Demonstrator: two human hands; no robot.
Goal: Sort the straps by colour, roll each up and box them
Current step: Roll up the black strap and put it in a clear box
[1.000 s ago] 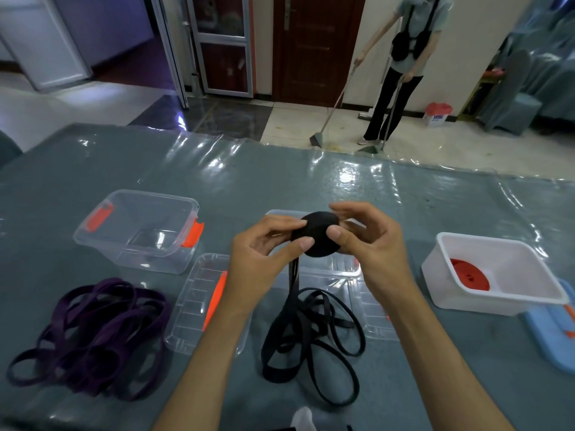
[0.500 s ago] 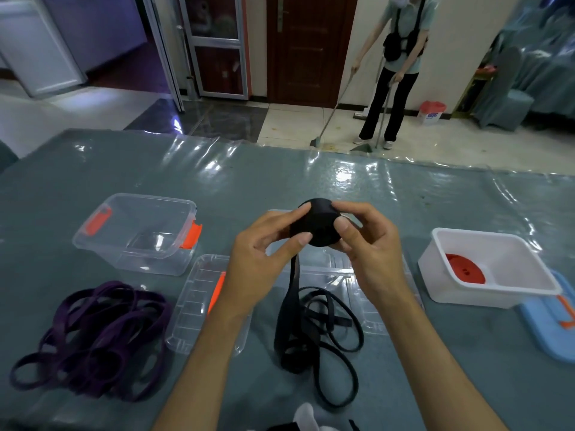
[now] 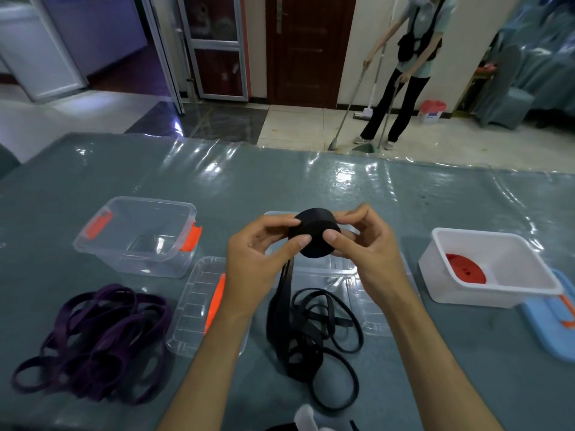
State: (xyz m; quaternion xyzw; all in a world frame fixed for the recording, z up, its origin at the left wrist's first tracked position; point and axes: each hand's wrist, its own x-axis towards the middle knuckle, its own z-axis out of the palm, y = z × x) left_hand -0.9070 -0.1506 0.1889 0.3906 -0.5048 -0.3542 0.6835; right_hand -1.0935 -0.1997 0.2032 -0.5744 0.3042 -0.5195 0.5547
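Slack is your risk: your left hand (image 3: 258, 262) and right hand (image 3: 367, 247) pinch the black roll (image 3: 314, 236) above the bench (image 3: 280, 181), and its tangled tail (image 3: 311, 331) could snag, loosening the coil.

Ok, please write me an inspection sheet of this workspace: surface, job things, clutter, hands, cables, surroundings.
Surface: table under glossy clear plastic sheet.
Job's things: black strap roll held up, its loose tail piled on the table; purple straps unrolled at left; clear box with orange latches, empty; white box holding a red roll.
Clutter: clear lid; blue lid.
Hands: left hand and right hand both pinch the roll.
Cables: nothing seen.
Surroundings: a person sweeping; brown door.
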